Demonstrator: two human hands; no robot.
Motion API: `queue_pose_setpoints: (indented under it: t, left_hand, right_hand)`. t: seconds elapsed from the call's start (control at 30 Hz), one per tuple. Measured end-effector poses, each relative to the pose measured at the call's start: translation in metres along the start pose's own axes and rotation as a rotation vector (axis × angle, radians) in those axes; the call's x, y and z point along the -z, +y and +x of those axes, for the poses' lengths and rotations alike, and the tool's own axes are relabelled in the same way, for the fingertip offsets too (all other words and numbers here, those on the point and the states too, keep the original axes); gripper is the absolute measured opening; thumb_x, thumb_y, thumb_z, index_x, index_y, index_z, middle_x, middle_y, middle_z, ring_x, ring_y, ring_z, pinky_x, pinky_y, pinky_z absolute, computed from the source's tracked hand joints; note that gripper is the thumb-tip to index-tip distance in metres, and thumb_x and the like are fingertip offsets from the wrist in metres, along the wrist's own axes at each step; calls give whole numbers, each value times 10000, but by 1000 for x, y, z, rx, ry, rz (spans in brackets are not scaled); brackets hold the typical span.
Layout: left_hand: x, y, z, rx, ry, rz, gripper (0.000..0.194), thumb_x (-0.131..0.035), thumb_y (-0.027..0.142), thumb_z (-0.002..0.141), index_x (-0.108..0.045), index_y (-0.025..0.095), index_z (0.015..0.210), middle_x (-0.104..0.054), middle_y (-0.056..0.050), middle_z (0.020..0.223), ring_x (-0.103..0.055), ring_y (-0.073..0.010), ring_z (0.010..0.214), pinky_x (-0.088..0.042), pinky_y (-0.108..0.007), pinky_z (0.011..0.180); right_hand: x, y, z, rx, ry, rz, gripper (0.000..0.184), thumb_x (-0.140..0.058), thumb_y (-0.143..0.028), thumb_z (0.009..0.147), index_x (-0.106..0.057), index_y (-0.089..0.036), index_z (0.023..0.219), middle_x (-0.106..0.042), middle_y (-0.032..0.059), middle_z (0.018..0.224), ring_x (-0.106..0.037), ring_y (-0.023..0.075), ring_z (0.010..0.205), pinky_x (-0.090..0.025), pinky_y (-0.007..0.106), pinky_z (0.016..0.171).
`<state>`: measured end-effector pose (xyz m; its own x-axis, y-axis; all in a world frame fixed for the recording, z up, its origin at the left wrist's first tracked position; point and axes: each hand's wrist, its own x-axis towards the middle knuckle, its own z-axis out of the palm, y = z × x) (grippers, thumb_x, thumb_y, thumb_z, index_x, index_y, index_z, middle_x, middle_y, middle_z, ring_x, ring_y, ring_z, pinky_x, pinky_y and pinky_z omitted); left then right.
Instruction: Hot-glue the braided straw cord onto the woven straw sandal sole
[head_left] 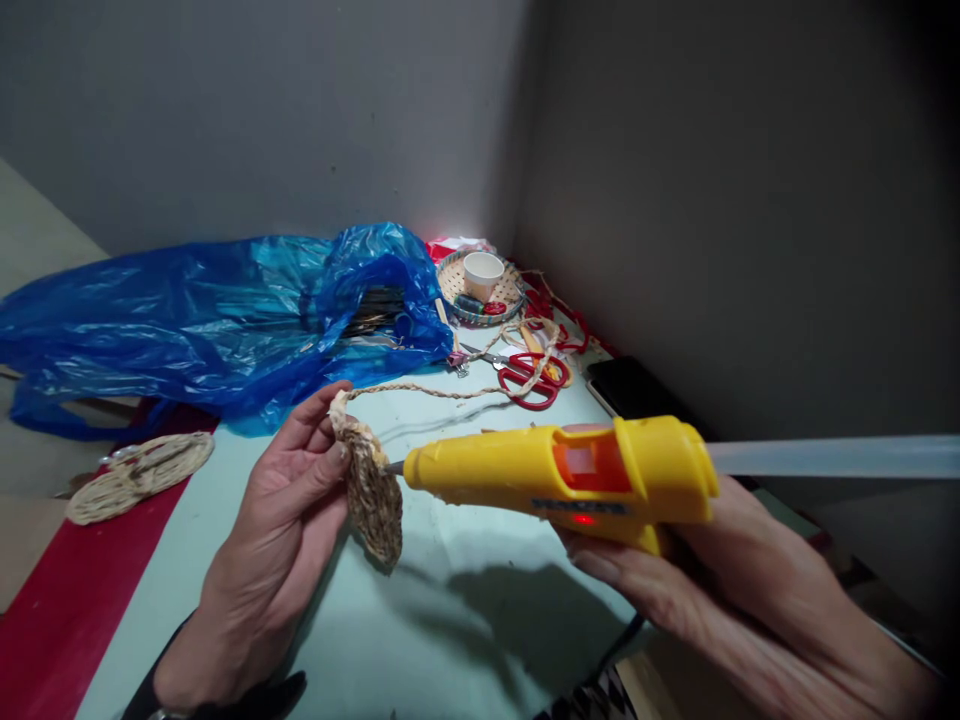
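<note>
My left hand (281, 510) pinches the upper edge of a small brown woven straw piece (376, 510), which hangs tilted over the table. From its top a braided straw cord (442, 393) runs right, toward the scissors. My right hand (697, 570) is wrapped round the grip of a yellow hot glue gun (510, 468); a small red light glows on its side. A clear glue stick (832, 456) sticks out of its back end. The metal nozzle reaches the right edge of the woven piece; whether it touches, I cannot tell.
A blue plastic bag (225, 320) lies at the back left. Behind the hands are red-handled scissors (532, 380) and a woven basket (450, 280) with a white cup (482, 272). A dark phone (637, 388) lies right, an oval woven piece (142, 478) left. Grey walls stand behind.
</note>
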<state>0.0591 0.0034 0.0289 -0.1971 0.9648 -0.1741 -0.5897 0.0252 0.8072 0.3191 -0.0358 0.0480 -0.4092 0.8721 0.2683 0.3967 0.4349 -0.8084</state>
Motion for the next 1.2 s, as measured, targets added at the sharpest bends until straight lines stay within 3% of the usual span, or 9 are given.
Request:
queue_pose_setpoints:
  t: [0.13,0.3,0.43,0.73,1.0,1.2]
  left_hand:
    - [-2,1,0,7,18,12,400,-743,-13,707,-760,208,1040,-730,-80,1107,-730,-186,903,-622,-318,845]
    - [-2,1,1,1,3,10,399,-736,-17,714,-754,211,1042,-745,-71,1094,-745,-184,890,-626,-303,828]
    - [-1,0,1,6,0,-9,381,-721,-25,733,-753,198,1041,-753,-58,1065,-746,-164,880,-618,-284,829]
    - [-2,1,1,22,4,-8,391,-671,-44,760,-747,203,1053,-749,-76,1067,-743,-163,877,-626,-274,797]
    - [-3,2,1,20,16,-3,383,-712,-30,727,-752,202,1029,-736,-47,1036,-724,-146,826,-628,-238,762]
    - [-5,1,0,18,37,-2,377,-673,-46,748,-751,195,1028,-720,-75,1083,-723,-167,890,-633,-268,776]
  right_hand:
    - [3,3,-6,-23,-43,-106,158,-582,-366,970,-582,-438,1111,-700,-43,1018,-687,239,897,-636,305,712]
    - [2,6,-10,-24,-62,-85,153,-577,-349,975,-564,-419,1110,-677,-36,1077,-671,234,921,-623,331,813]
    - [3,-1,-5,4,-52,-58,154,-584,-339,966,-533,-416,1090,-692,-46,1043,-675,234,925,-622,305,788]
    - [5,-7,-2,13,-85,-46,37,-544,-349,984,-510,-357,971,-691,-55,920,-669,192,718,-613,304,667]
    - [1,-5,1,36,-39,-26,167,-573,-313,978,-513,-398,1109,-701,-52,1088,-698,215,907,-614,304,854]
    - [1,-8,5,63,-50,-58,110,-546,-376,996,-526,-413,1098,-726,-72,1056,-715,195,909,-627,249,791]
